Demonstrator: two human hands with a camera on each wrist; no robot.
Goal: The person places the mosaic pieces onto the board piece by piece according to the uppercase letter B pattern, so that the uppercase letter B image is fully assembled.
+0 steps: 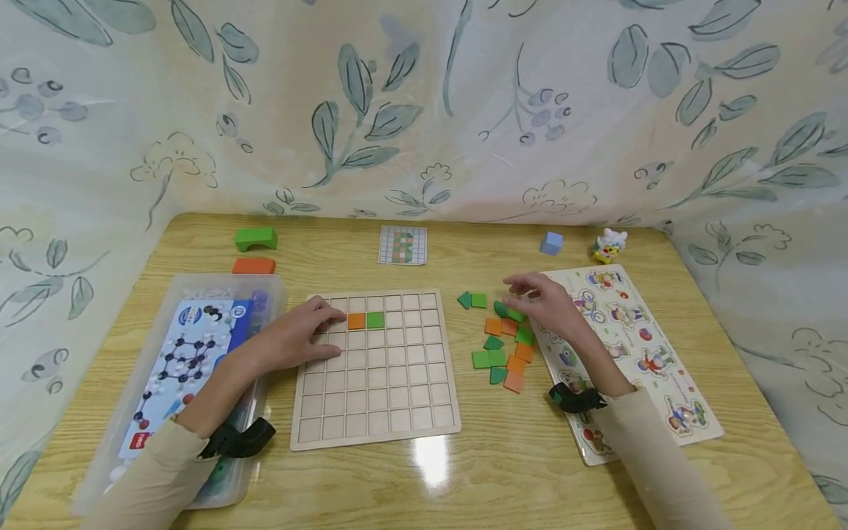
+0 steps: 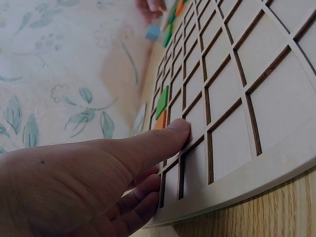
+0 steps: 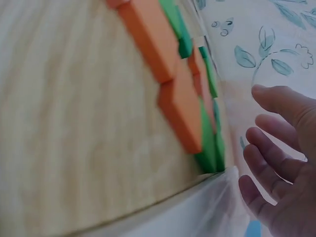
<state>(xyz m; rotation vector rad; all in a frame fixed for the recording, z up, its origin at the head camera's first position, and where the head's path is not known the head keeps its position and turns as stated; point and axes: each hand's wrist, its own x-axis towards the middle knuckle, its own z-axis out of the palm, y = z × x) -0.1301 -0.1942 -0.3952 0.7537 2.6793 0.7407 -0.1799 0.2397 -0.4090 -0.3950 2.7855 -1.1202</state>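
Note:
A square wooden grid board (image 1: 376,380) lies in the middle of the table. In its upper rows an orange square tile (image 1: 356,321) and a green square tile (image 1: 375,319) sit side by side. My left hand (image 1: 298,338) rests over the board's left edge, fingers near the orange tile; in the left wrist view its thumb (image 2: 163,140) lies along the grid. My right hand (image 1: 546,303) hovers at the far end of the loose tiles, its fingers spread and slightly bent around nothing. Among those tiles are green squares (image 1: 488,358), orange squares (image 1: 493,327) and dark green pieces (image 1: 498,375).
A clear box with a blue label (image 1: 199,353) stands on the left, near green (image 1: 255,238) and red blocks (image 1: 254,266). A pattern card (image 1: 403,245) lies at the back. On the right are a picture puzzle board (image 1: 636,346), a blue cube (image 1: 551,243) and a small figurine (image 1: 609,245).

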